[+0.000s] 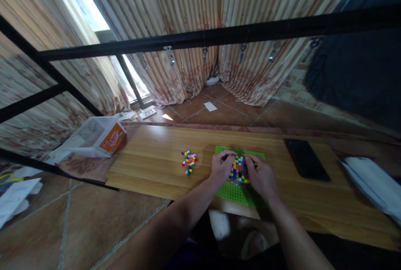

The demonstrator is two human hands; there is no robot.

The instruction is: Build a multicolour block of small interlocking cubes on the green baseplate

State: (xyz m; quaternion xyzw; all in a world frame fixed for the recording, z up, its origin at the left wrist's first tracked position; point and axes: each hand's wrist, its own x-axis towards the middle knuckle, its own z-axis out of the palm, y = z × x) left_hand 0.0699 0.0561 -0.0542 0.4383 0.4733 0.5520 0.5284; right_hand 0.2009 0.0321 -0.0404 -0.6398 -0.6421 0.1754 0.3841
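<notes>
A square block of small multicoloured toy bricks [239, 169] is between my two hands, over a green studded baseplate [233, 193]. My left hand [221, 166] is closed at the block's left side, thumb and fingers near its upper left corner. On the opposite side, my right hand [262, 177] grips the right edge with its fingers bent around it. Fingers cover both side edges of the block. Whether its underside touches the baseplate cannot be made out. Left of the baseplate, a small pile of loose coloured bricks [189, 162] lies on the wooden table [153, 153].
A black tablet or large phone [306, 159] lies to the right on the table, with white papers [369, 178] beyond it. A clear plastic box [94, 146] with an orange label stands off the table's left end. Dark metal bars [219, 36] cross in front of striped curtains [184, 6].
</notes>
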